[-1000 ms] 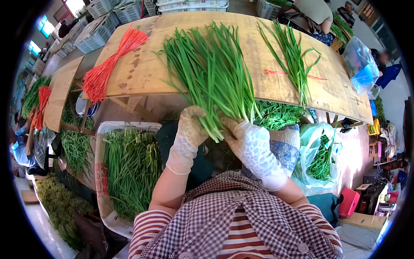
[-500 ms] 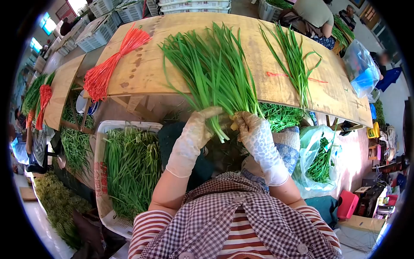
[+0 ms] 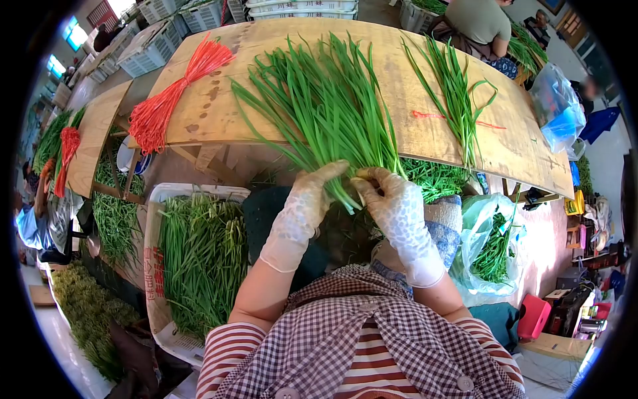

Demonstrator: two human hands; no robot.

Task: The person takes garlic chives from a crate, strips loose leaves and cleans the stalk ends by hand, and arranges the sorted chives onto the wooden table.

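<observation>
A large bunch of garlic chives (image 3: 332, 106) fans out over the near edge of the wooden table, stem ends toward me. My left hand (image 3: 311, 198), in a thin whitish glove, is closed around the stems on the left side. My right hand (image 3: 393, 199), gloved too, pinches at the stems on the right side, thumb and forefinger together. The two hands are close but apart, with pale stem ends showing between them. To the right on the table lies a smaller bunch of chives (image 3: 458, 100) across a red tie (image 3: 428, 115).
A bundle of red ties (image 3: 179, 90) lies on the table's left. A white crate (image 3: 156, 266) full of greens stands at my lower left, and a clear plastic bag (image 3: 468, 256) with greens at my right. Another person (image 3: 475, 26) sits beyond the table.
My left hand has turned so its glove back shows more, and moved slightly right. Leaves on the bunch's left side have spread farther left. My right fingers have shifted slightly on the stems.
</observation>
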